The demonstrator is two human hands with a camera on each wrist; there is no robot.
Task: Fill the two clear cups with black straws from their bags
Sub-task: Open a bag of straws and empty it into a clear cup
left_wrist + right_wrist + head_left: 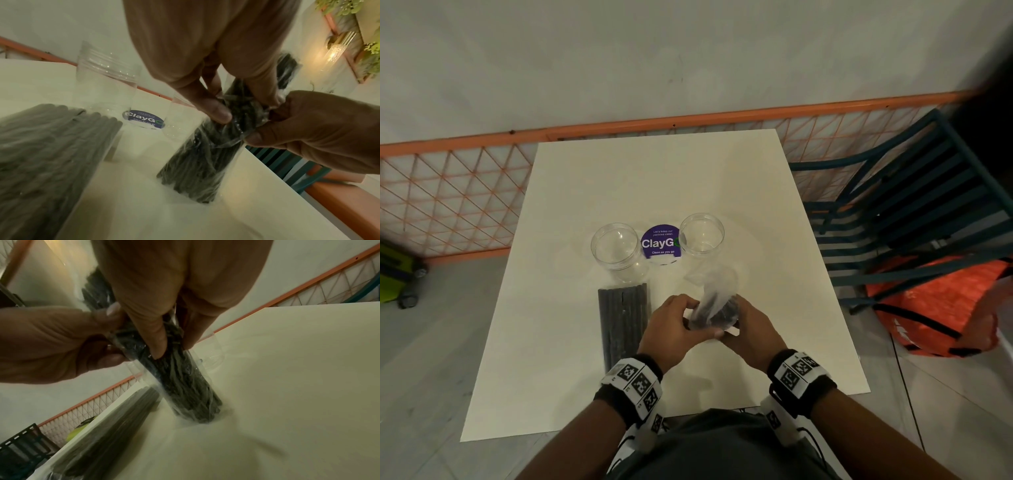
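Observation:
Two empty clear cups stand on the white table (654,171), the left cup (614,251) and the right cup (702,236). One bag of black straws (624,322) lies flat in front of the left cup. A second bag of straws (714,308) stands upright with its lower end on the table (195,170) (189,394). My left hand (702,325) (244,107) and right hand (732,322) (174,347) both pinch this bag near its upper part. Loose clear plastic sticks up above my fingers.
A purple round ClayGo sticker (661,241) sits between the cups. A dark slatted chair (914,212) and an orange bag (941,308) stand right of the table. An orange mesh fence (448,195) runs behind it, with a green object (393,270) on the floor at the left.

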